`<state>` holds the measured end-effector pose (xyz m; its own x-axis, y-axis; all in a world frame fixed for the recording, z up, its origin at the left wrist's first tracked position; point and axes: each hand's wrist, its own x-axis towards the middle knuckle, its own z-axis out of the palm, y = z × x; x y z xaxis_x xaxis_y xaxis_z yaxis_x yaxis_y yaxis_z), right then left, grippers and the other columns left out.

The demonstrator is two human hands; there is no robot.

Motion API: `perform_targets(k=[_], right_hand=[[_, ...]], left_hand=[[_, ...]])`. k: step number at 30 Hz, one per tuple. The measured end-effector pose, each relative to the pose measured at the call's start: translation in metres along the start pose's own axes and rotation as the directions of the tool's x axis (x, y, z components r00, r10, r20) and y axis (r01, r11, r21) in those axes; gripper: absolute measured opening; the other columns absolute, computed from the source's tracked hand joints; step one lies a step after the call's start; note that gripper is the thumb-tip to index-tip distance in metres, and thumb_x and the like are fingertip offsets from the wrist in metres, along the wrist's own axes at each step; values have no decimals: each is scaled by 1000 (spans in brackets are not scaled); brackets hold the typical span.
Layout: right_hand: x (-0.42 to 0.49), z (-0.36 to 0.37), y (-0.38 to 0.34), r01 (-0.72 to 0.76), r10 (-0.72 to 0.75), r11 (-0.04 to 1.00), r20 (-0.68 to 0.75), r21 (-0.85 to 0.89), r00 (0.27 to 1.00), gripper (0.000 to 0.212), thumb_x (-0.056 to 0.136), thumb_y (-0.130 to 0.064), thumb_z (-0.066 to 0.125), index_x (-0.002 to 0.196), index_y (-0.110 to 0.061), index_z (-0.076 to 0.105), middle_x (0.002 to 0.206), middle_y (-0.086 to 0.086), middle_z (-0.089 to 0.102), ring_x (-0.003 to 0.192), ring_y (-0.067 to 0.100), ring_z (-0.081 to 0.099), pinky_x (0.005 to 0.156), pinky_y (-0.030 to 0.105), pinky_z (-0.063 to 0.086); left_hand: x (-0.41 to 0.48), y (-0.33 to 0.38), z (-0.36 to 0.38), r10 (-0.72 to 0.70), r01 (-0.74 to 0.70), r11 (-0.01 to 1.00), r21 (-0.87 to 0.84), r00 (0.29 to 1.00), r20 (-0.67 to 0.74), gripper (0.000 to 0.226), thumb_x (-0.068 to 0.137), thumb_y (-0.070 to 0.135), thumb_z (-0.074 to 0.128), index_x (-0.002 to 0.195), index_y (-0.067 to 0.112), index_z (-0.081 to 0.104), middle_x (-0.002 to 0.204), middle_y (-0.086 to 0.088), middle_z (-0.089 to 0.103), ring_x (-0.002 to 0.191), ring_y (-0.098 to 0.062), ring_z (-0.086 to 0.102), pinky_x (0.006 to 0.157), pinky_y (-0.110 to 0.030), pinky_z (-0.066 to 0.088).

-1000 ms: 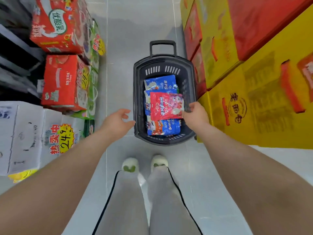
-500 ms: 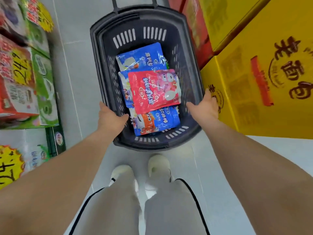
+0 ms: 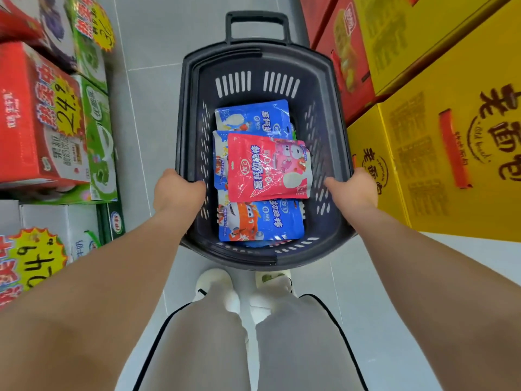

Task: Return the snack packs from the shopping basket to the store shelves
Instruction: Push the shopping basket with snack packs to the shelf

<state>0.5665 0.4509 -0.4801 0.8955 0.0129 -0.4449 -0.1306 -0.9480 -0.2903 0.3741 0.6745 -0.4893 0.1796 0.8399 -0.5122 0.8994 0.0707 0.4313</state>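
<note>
While left hand [image 3: 178, 191] and right hand [image 3: 355, 188] grip basket [image 3: 255, 53], packs [image 3: 265, 168] inside

Bright, even light with soft shadows only: a faint one on the floor [image 3: 146, 80] beneath the basket [image 3: 256, 63]. Sheen glints on the red pack [image 3: 262, 170]. Edges bow with wide-angle distortion; boxes [image 3: 84, 38] at upper left blur.

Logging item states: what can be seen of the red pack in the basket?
The red pack is a flat, glossy plastic pouch with white lettering and a pink cartoon figure. It lies slightly skewed on top of the blue packs in the basket. Neither the left hand nor the right hand touches it; both grip the rim.
</note>
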Motion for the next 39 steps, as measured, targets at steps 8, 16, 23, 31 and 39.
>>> perform_targets(k=[8,16,23,31,39], right_hand=[[-99,-96,-21,57,-58,998,39,10,998,46,79,-39,67,111,-7,56,101,9,62,77,21,48,59,27,37],[-231,-195,-25,128,-131,984,18,126,991,41,79,-37,68,104,-7,56,87,4,52,79,23,52,63,32,43],[-357,-192,18,43,-32,964,-47,261,998,32,78,-33,67,92,-9,51,82,7,54,74,29,54,62,33,43],[-492,-195,110,-128,168,923,-82,363,982,34,72,-31,68,94,-6,61,83,10,63,70,29,59,60,30,46],[-582,-215,270,-312,419,796,-101,519,902,28,71,-28,67,85,-5,61,68,6,62,59,22,58,51,26,44]], left_hand=[[-94,4,-112,-21,20,999,-25,999,-48,32,69,27,69,92,10,55,71,3,49,64,-22,51,55,-28,42],[-199,-5,-241,48,-57,995,-80,994,-103,46,68,27,71,107,5,58,97,-8,63,81,-29,60,71,-37,53],[-241,-55,-299,188,-190,981,-47,981,-56,37,69,24,71,97,7,55,92,-13,61,70,-27,57,62,-34,49],[-319,-105,-321,344,-351,931,105,936,75,31,71,24,72,90,8,54,74,-5,54,61,-22,53,49,-27,43],[-441,-107,-260,531,-601,780,176,784,323,28,67,23,69,90,7,62,78,-8,61,61,-20,55,48,-24,41]])
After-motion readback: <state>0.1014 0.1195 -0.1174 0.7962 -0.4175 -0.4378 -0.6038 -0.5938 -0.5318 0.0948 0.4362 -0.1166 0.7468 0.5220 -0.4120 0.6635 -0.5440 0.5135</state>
